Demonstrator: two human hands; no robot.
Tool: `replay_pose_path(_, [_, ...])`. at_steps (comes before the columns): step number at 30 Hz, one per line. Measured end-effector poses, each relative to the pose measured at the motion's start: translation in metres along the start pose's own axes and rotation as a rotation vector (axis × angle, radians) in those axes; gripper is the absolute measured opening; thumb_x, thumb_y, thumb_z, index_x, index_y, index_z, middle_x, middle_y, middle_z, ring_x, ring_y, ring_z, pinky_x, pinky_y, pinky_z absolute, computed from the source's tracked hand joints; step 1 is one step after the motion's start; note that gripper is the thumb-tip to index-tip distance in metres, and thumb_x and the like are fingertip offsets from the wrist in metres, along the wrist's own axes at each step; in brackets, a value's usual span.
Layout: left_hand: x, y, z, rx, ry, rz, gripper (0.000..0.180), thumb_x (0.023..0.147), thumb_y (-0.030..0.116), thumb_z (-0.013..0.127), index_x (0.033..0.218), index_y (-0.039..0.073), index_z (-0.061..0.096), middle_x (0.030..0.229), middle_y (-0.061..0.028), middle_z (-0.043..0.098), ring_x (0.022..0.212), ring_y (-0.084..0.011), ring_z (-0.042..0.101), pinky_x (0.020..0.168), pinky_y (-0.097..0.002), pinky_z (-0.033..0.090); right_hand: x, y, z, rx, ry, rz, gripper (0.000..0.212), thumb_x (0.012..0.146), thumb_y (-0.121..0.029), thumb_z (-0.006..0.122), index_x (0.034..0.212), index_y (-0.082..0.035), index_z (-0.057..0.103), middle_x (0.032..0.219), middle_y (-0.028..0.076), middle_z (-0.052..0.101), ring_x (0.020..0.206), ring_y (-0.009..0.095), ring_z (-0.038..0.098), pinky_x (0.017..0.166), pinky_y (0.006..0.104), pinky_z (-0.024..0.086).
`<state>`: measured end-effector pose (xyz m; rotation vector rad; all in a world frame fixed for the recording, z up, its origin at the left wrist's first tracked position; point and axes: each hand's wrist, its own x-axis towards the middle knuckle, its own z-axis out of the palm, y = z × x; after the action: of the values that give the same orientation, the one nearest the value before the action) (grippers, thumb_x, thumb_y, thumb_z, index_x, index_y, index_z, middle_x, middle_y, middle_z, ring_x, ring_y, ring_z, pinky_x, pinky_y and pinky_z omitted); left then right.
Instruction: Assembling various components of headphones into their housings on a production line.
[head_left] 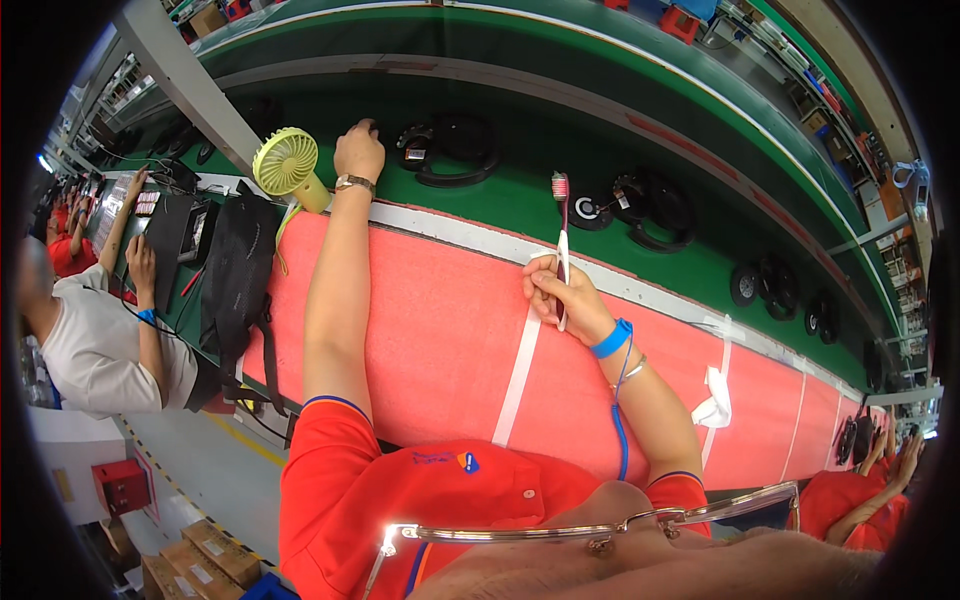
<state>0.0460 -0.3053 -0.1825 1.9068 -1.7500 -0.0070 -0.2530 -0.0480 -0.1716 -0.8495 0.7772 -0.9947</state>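
My right hand point(562, 290) is closed round the handle of a toothbrush point(562, 215), held upright above the pink bench mat point(440, 330). The brush has a dark red and white handle, and its bristle head points away from me. A blue wrist strap point(612, 340) with a coiled cord circles that wrist. Stretched far forward, my left hand point(360, 152) is over the green conveyor belt point(540, 160), just left of a black ring-shaped assembly point(455, 150). Its fingers are mostly hidden behind the hand, so I cannot tell whether it grips anything.
A yellow handheld fan point(288, 165) stands beside my left forearm, near a black bag point(238, 270). More black looped assemblies point(655, 208) with round discs lie along the belt. A crumpled white cloth point(713, 398) lies to the right. Co-workers point(110, 330) sit at both sides.
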Motion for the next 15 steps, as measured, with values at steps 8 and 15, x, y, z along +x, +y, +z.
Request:
replay_pose_path(8, [-0.026, 0.041, -0.003, 0.074, 0.140, 0.425, 0.034, 0.083, 0.013, 0.051, 0.115, 0.021, 0.060, 0.104, -0.0131, 0.062, 0.090, -0.0365, 0.062, 0.069, -0.0434, 0.053, 0.000, 0.002, 0.000, -0.008, -0.013, 0.009, 0.013, 0.095, -0.009, 0.048, 0.102, 0.000, 0.052, 0.081, 0.008, 0.057, 0.053, 0.007, 0.049, 0.040, 0.0183, 0.036])
replay_pose_path(15, [-0.044, 0.068, -0.005, 0.116, -0.107, 0.256, 0.075, 0.068, 0.058, 0.069, 0.119, 0.004, 0.057, 0.119, -0.0192, 0.050, 0.105, -0.0369, 0.052, 0.083, -0.0471, 0.049, 0.001, 0.005, -0.003, -0.036, -0.006, 0.008, 0.013, 0.095, -0.010, 0.048, 0.103, 0.000, 0.052, 0.082, 0.009, 0.057, 0.054, 0.007, 0.049, 0.040, 0.0184, 0.036])
